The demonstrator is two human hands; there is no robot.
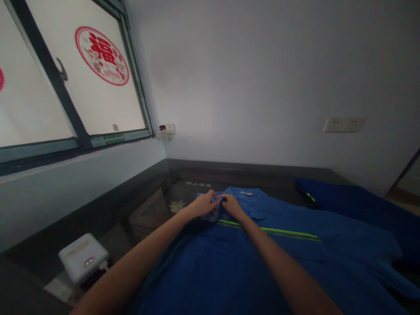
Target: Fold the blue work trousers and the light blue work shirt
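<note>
A blue work jacket (288, 218) with a bright yellow-green stripe lies spread on the dark table, its collar and small white label (247, 193) toward the far side. My left hand (205, 204) is at the jacket's left front near the collar, its fingers pinched on the cloth. Close beside it, my right hand (232, 206) has its fingers curled down onto the same part of the fabric. A lighter fold of cloth shows under and between the hands. The fingertips are small and dim in this view.
A second, darker blue garment (354, 199) lies at the right. On the left, a white box-like device (83, 257) has a cable plugged in. The glossy dark table (138, 192) meets a wall with sockets (344, 124) and a window (101, 105).
</note>
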